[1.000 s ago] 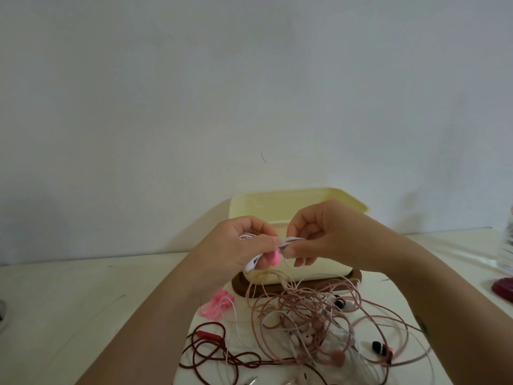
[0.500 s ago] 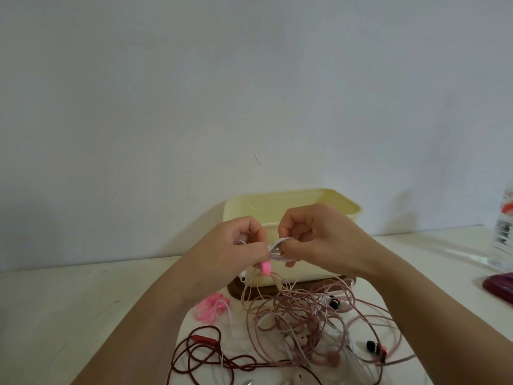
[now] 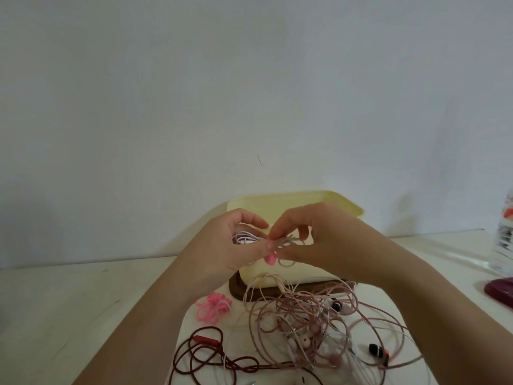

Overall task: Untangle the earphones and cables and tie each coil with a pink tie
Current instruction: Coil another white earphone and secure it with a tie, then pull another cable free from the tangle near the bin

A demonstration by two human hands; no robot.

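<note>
— What do we have in our hands?
— A small coil of thin white earphone cable (image 3: 251, 239), smooth and glossy, raised in front of the pale yellow plastic box (image 3: 291, 201). Our left hand (image 3: 222, 245) curls round its loops, thumb pressing on the waist. Our right hand (image 3: 327, 240) pinches the same spot between thumb and forefinger. A bright pink rubbery tie (image 3: 269, 258) pokes out just below our thumbs.
— And beneath us?
— A loose tangle of dusty pink cables (image 3: 305, 312) on the white table (image 3: 69, 301), touching the box's dark brown base (image 3: 236, 287). A heap of pink ties (image 3: 213, 305) lies left of it, and a dark red cord (image 3: 205, 348) nearer us.
— Where do we have room?
— The tabletop runs wide to our left, back to the pale wall (image 3: 249, 79). At the right edge stand a clear plastic bottle (image 3: 503, 245) and a maroon rounded thing (image 3: 499, 287).
</note>
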